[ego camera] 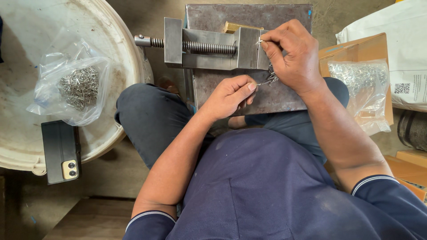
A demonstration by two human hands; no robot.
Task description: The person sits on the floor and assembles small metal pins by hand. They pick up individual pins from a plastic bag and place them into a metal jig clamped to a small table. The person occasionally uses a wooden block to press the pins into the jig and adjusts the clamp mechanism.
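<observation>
Risk: tiny metal piece (259, 42) pinched in right hand (291, 55) fingertips at vise (209, 48) right end could slip & drop. Left hand (229, 95) pinches wire bit (263, 82) near vise; loose bunch may tangle, prick fingers.

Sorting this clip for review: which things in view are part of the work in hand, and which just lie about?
In use:
left hand
right hand
small metal pieces pinched in both
vise
metal block

Lying about:
bag of metal pieces on white lid
phone
second bag
cardboard box
</observation>
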